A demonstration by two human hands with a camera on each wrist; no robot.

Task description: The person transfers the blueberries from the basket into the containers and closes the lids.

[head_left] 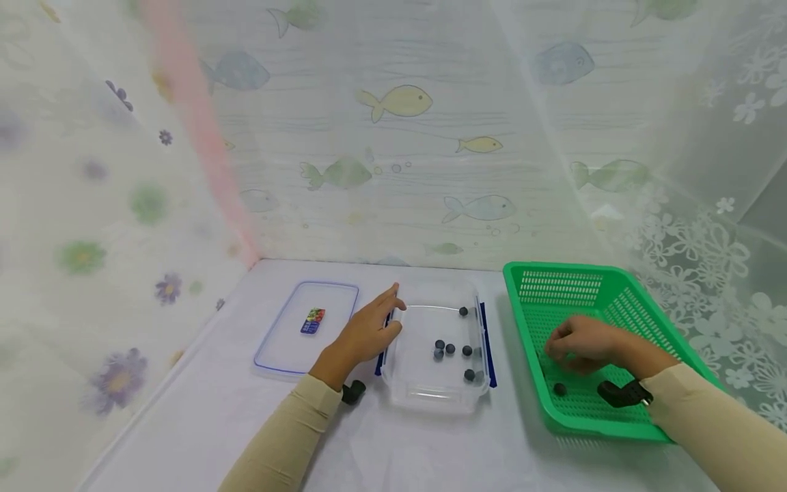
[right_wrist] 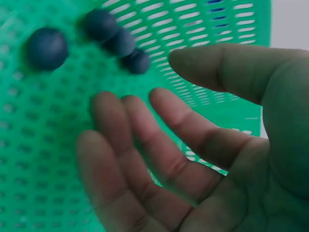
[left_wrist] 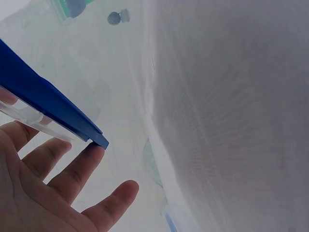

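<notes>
A clear plastic container [head_left: 424, 403] with blue latch flaps [head_left: 488, 345] holds several blueberries [head_left: 469, 375]. At its left side my left hand [head_left: 367, 329] rests with fingers extended. In the left wrist view a fingertip touches the end of the blue latch flap [left_wrist: 53, 104], with the other fingers relaxed beside it. My right hand [head_left: 584, 345] is down inside the green basket [head_left: 605, 429]. Its fingers are loosely bent, thumb apart, with nothing between them. Several blueberries [right_wrist: 47, 49] lie on the basket's mesh just beyond the fingertips in the right wrist view.
A clear lid [head_left: 283, 342] with a blue seal and a small label lies left of the container. A dark object [head_left: 353, 392] shows by the left wrist. Behind the white table hangs a fish-print curtain [head_left: 393, 171]; flowered sheeting flanks both sides.
</notes>
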